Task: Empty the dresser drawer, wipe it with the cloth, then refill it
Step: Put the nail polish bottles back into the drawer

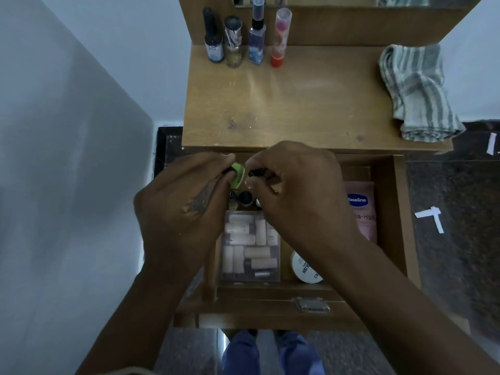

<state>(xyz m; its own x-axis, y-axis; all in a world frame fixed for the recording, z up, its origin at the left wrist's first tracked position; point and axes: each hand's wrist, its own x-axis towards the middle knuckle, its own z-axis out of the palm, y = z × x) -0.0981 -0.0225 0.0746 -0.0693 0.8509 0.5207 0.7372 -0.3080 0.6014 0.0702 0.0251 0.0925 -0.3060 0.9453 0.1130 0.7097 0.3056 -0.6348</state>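
The left hand [184,196] pinches a small green-capped container [237,174] at the back of the open dresser drawer [389,220], thumb and forefinger curled round it; the right hand [295,190] meets it from the other side, fingers curled on a small dark item [258,173] whose kind cannot be made out. Both hands hover over the drawer's far left corner, knuckles up, forearms running in from the near edge and converging, so that what they hold lies just below the front lip of the bench [284,104], the likely place to set things down, straight ahead and up. Directly under the hands sit two dark-topped small bottles [240,198], and nearer the person a clear box of pale tubes [250,247], a white round jar [304,269] and, along the right wall, a pink Vaseline tube [361,209] lying with its long axis front to back. The emptying looks barely begun. On the bench the striped cloth [416,93] lies crumpled at the right end, nearer the right hand, and four bottles [246,39] stand at the back left.
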